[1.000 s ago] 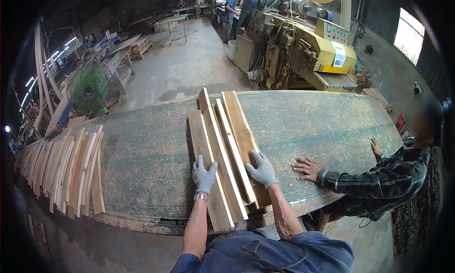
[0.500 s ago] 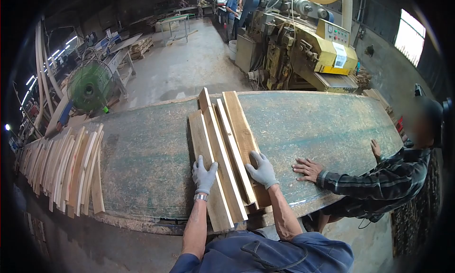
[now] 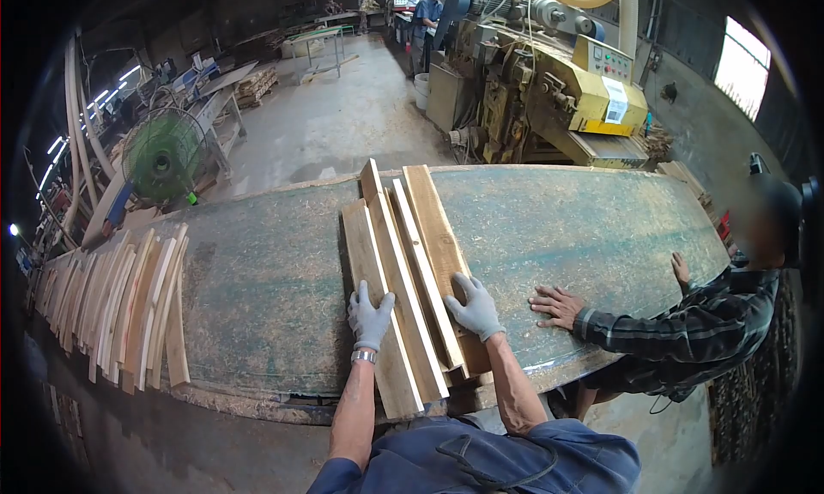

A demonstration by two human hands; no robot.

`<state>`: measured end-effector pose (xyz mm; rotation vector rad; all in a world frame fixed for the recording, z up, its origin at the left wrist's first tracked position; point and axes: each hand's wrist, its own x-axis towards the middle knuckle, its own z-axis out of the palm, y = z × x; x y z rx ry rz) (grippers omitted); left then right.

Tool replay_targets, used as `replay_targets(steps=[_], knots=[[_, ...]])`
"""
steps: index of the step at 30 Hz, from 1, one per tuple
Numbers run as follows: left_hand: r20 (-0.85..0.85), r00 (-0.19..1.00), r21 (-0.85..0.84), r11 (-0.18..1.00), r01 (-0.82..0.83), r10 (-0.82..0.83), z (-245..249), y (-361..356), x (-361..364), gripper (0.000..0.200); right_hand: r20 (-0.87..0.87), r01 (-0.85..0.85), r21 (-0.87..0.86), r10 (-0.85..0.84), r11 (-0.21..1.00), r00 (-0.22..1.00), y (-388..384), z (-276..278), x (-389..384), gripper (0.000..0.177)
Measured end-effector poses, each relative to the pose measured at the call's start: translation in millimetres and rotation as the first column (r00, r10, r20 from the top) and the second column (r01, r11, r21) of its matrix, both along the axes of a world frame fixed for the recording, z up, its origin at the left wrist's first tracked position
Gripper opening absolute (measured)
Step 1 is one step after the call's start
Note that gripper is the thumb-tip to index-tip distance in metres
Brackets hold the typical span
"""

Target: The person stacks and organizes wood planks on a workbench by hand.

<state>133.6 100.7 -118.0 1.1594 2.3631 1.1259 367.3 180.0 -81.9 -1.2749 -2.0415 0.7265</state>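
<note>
Several wooden boards lie side by side lengthwise before me, partly overlapping, their near ends at the table's front edge. My left hand (image 3: 371, 317), in a grey glove, rests on the leftmost board (image 3: 390, 357) with fingers stretched out and thumb apart. On the other side, my right hand (image 3: 477, 309), gloved too, lies on the wide right board (image 3: 434, 215), its fingers and thumb spread. Between the hands run a middle board (image 3: 400, 279) and a narrow board (image 3: 421, 258) standing a little higher. The undersides of the boards are hidden.
The boards lie on a green, sawdust-strewn table (image 3: 266, 279). A row of wooden strips (image 3: 129, 305) covers its left end. At right, a co-worker's hand (image 3: 558, 307) rests flat on the tabletop. Beyond stand a yellow machine (image 3: 592, 108) and a green fan (image 3: 161, 157).
My hands and the boards have stayed in place. In the background, the person in blue beside the machine has shifted slightly.
</note>
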Motion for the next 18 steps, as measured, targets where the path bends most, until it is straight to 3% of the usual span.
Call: replay_targets(steps=[18], knots=[[0.003, 1.000, -0.036, 0.999, -0.019, 0.019, 5.9, -0.7, 1.4, 0.085, 0.006, -0.002, 0.025, 0.002, 1.000, 1.000, 1.3, -4.0, 0.3, 0.057]])
